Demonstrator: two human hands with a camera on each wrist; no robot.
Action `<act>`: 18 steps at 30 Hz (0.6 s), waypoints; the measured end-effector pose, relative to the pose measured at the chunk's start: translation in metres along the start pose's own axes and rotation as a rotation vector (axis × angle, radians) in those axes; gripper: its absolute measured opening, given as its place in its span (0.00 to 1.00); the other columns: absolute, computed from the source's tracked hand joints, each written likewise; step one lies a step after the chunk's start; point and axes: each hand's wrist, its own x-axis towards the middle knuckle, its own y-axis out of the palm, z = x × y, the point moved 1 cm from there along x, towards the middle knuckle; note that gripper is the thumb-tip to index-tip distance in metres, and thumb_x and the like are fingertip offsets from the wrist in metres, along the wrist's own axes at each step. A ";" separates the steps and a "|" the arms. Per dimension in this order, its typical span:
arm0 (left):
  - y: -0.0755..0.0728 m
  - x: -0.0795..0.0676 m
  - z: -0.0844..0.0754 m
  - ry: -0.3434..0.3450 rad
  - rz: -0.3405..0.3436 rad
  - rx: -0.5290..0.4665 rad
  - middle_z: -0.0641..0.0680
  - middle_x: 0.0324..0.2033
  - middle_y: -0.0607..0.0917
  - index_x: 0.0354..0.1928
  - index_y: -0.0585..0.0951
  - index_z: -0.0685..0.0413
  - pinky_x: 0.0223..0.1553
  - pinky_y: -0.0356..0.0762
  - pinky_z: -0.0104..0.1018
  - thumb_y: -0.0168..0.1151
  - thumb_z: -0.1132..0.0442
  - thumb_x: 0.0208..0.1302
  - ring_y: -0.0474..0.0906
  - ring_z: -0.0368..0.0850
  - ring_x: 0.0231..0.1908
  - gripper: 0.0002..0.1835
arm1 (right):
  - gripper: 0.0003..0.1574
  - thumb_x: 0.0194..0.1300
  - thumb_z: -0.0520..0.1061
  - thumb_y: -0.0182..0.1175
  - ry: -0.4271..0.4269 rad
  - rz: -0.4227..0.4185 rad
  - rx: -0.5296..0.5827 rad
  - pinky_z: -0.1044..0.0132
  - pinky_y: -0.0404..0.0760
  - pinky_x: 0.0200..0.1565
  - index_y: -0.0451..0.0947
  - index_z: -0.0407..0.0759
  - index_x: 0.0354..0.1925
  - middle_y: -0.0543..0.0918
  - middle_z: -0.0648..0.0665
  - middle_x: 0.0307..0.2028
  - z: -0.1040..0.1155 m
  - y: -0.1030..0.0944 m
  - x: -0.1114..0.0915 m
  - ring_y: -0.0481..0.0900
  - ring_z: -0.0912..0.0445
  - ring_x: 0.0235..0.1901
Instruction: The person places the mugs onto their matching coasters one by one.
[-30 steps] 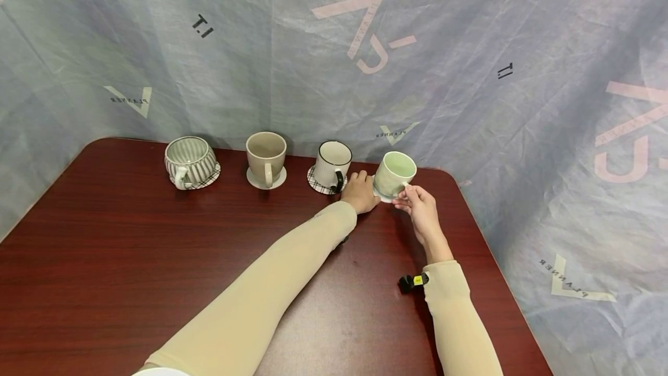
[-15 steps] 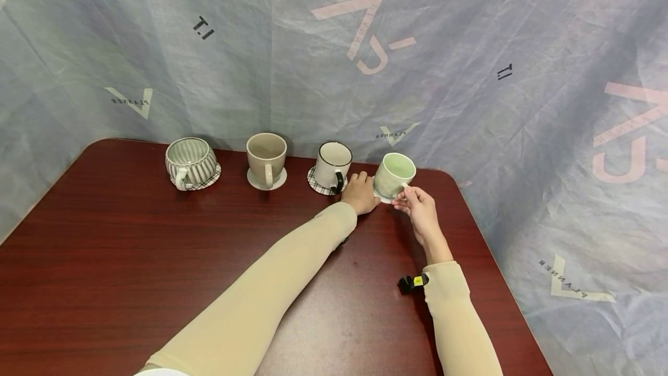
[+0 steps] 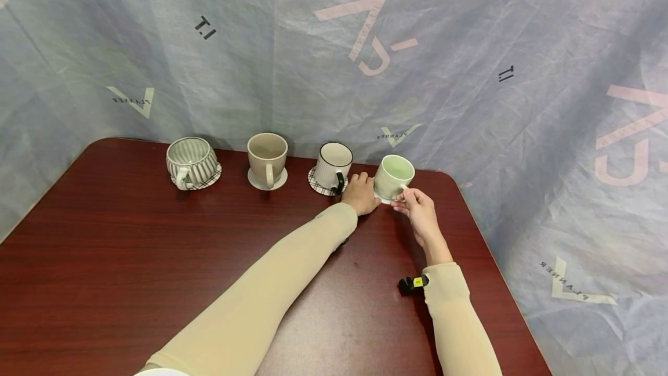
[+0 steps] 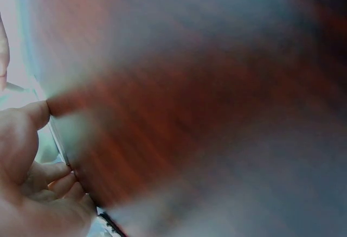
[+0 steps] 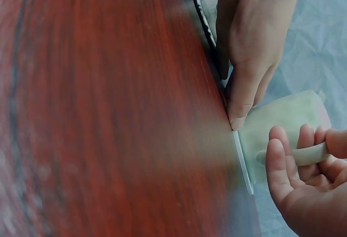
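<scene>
A pale green mug (image 3: 392, 180) stands on a round white coaster (image 5: 243, 164) at the table's back right. My right hand (image 3: 419, 211) pinches its handle (image 5: 310, 154) between thumb and fingers. On the mug's left, my left hand (image 3: 360, 195) holds the coaster by its edge, thumb and fingertips low at the table surface, as the left wrist view also shows at the coaster (image 4: 58, 139). My left fingers partly cover the coaster. Just left of that hand is a white ribbed mug (image 3: 331, 168) with a black rim and black handle.
That ribbed mug sits on a checked coaster (image 3: 319, 185). Farther left are a beige mug (image 3: 266, 158) on a pale coaster (image 3: 282, 179) and a striped round mug (image 3: 200, 168) on a checked coaster (image 3: 215, 176). A grey printed cloth (image 3: 235, 62) hangs behind the dark red table (image 3: 156, 260).
The green mug has shifted slightly down and left in the head view and sits a little more upright on the coaster. My right hand has followed slightly; my left hand stays in place.
</scene>
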 end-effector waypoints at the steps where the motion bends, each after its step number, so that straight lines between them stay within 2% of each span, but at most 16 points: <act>1: 0.000 0.000 0.000 -0.003 0.001 -0.003 0.55 0.68 0.73 0.76 0.71 0.55 0.71 0.68 0.40 0.63 0.41 0.75 0.67 0.53 0.69 0.37 | 0.17 0.86 0.44 0.50 -0.001 0.001 0.001 0.66 0.87 0.47 0.73 0.28 0.47 0.82 0.39 0.41 0.000 0.000 0.000 0.89 0.56 0.40; 14: 0.004 0.004 0.001 -0.015 -0.011 -0.034 0.55 0.67 0.73 0.75 0.71 0.55 0.71 0.68 0.41 0.64 0.42 0.74 0.66 0.53 0.70 0.36 | 0.21 0.86 0.45 0.49 -0.004 0.004 -0.038 0.66 0.87 0.47 0.72 0.24 0.48 0.81 0.40 0.41 0.001 -0.002 0.000 0.88 0.58 0.39; 18: 0.006 0.005 0.001 -0.015 -0.009 -0.036 0.55 0.67 0.73 0.76 0.71 0.55 0.72 0.68 0.41 0.65 0.42 0.74 0.66 0.53 0.70 0.37 | 0.19 0.86 0.44 0.49 -0.004 0.001 -0.032 0.65 0.88 0.47 0.74 0.26 0.45 0.81 0.42 0.39 0.002 -0.002 0.000 0.89 0.57 0.39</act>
